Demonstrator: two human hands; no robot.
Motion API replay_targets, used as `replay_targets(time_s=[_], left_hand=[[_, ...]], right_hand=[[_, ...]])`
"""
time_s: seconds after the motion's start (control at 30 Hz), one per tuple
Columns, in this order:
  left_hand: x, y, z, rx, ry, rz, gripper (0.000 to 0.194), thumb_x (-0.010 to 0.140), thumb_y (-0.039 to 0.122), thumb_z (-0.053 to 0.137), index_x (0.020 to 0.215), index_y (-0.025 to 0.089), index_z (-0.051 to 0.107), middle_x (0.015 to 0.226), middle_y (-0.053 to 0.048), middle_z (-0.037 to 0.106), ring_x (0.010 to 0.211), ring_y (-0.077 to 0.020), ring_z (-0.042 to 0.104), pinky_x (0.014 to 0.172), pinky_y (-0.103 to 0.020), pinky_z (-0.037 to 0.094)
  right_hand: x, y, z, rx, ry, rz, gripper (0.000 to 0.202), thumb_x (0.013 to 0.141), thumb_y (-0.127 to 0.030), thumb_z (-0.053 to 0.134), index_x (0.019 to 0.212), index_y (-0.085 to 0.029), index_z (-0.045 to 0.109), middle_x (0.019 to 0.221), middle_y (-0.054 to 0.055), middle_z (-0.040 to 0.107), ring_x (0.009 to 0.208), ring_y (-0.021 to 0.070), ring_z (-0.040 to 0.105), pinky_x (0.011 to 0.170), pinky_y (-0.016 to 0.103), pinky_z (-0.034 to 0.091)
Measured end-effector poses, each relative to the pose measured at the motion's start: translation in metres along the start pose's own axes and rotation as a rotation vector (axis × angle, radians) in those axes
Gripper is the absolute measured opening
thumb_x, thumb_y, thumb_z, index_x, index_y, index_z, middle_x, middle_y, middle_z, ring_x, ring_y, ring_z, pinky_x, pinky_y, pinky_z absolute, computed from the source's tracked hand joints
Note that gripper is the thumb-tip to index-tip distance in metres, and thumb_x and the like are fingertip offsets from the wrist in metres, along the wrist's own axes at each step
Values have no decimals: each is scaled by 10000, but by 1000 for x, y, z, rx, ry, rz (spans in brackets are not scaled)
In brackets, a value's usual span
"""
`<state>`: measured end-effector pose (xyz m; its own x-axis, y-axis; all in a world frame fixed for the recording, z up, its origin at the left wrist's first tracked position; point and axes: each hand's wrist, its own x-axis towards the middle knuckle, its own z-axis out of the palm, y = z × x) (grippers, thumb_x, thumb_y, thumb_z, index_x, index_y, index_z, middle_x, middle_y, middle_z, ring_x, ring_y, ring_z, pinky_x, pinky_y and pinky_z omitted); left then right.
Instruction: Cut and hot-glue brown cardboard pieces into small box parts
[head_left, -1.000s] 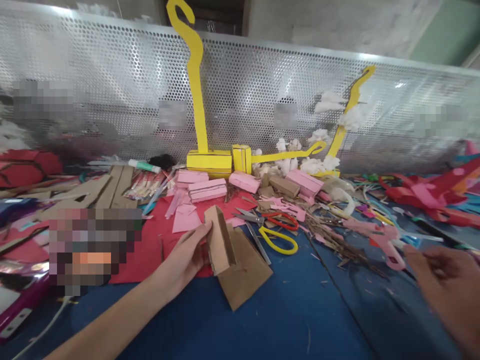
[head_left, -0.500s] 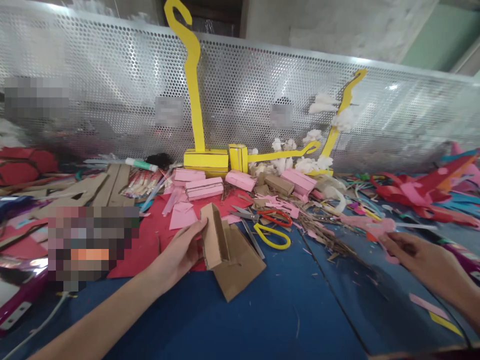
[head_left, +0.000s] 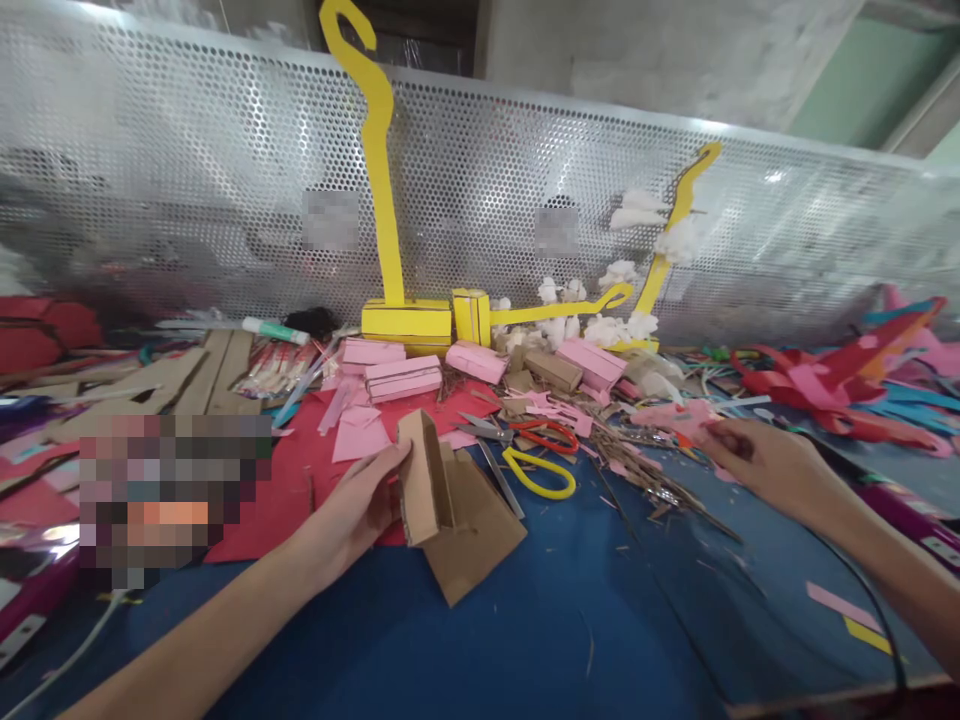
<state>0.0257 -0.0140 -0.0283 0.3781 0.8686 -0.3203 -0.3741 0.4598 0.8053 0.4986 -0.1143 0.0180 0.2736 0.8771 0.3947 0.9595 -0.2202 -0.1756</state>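
My left hand (head_left: 367, 490) pinches a small folded piece of brown cardboard (head_left: 418, 480), bent like an open box, between thumb and fingers. A flat square of cardboard (head_left: 480, 555) lies just under and to the right of it; I cannot tell whether they are joined. Over on the right, my right hand (head_left: 750, 455) is closed around a pink glue gun (head_left: 667, 418) with an orange trigger; a black cable (head_left: 862, 590) trails below the wrist. Scissors with yellow and red handles (head_left: 541, 470) lie open between the hands, beside a metal blade (head_left: 502, 485).
Pink-covered boxes (head_left: 403, 378) stand behind the scissors. Yellow hook-shaped pieces (head_left: 382, 200) on yellow blocks rise before a perforated metal panel (head_left: 480, 170). Red paper (head_left: 277, 490) spreads at left. Cardboard shavings (head_left: 675, 490) and strips (head_left: 840, 608) litter the blue table (head_left: 555, 640).
My right hand has moved left and slightly away from me with the glue gun, its cable following. My left hand keeps the cardboard almost still; the view has shifted slightly.
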Motion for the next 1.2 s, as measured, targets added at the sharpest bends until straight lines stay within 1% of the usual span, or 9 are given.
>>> replay_targets(time_s=[0.1,0.17,0.3,0.43,0.6,0.77,0.93,1.1,1.2], left_hand=[[-1,-1,-1,7,14,9,339,911,318,717,1190,126,704,1194,-157,762,996,-249,767,796,-291,641],[-2,-1,-1,3,13,1,338,904,326,727,1178,128,711,1190,-160,763,989,-256,769,784,-289,641],[-3,0,2,6,26,1,311,918,307,709,1173,129,715,1188,-160,763,959,-249,774,779,-292,643],[-4,1,4,15,36,-6,297,920,302,707,1159,128,721,1211,-156,756,952,-233,772,778,-278,641],[-2,-1,0,11,22,-12,324,890,331,744,1147,135,726,1176,-158,766,971,-265,773,763,-300,645],[-3,0,2,17,34,-10,294,908,306,724,1143,130,726,1198,-154,760,924,-232,777,755,-278,640],[-3,0,1,12,31,-16,309,896,317,738,1141,130,724,1184,-153,764,944,-238,775,774,-287,639],[-1,-3,-3,12,23,-7,330,884,331,752,1141,126,723,1143,-158,774,950,-256,776,769,-299,641],[-2,-2,-1,9,32,-5,343,879,331,758,1145,118,723,1126,-173,778,921,-268,782,749,-304,640]], right_hand=[[10,-6,-1,-36,-132,-56,484,884,-672,470,641,-253,471,571,37,581,549,196,533,602,335,347],[13,-6,-1,-59,-158,-75,468,893,-645,474,633,-257,449,573,36,573,559,200,534,610,334,341],[15,-2,-4,-85,-145,-95,442,907,-608,473,643,-254,472,620,46,588,586,205,550,624,336,346],[15,1,-6,-93,-133,-85,467,897,-642,461,648,-249,494,628,51,588,585,206,539,624,339,353],[14,1,-11,-98,-161,-65,512,855,-708,458,622,-252,457,610,50,573,566,201,512,610,342,345],[11,-3,-12,-93,-153,-86,499,896,-672,428,623,-255,443,608,56,567,575,201,512,615,344,351],[13,1,-11,-106,-97,-89,525,886,-710,417,618,-260,401,603,49,561,565,198,504,609,338,344],[16,4,-11,-121,-109,-48,527,864,-721,405,647,-246,479,632,56,576,581,206,521,627,346,363],[14,-1,-13,-102,-116,-66,485,869,-675,432,678,-237,515,673,73,608,622,220,556,645,355,386]])
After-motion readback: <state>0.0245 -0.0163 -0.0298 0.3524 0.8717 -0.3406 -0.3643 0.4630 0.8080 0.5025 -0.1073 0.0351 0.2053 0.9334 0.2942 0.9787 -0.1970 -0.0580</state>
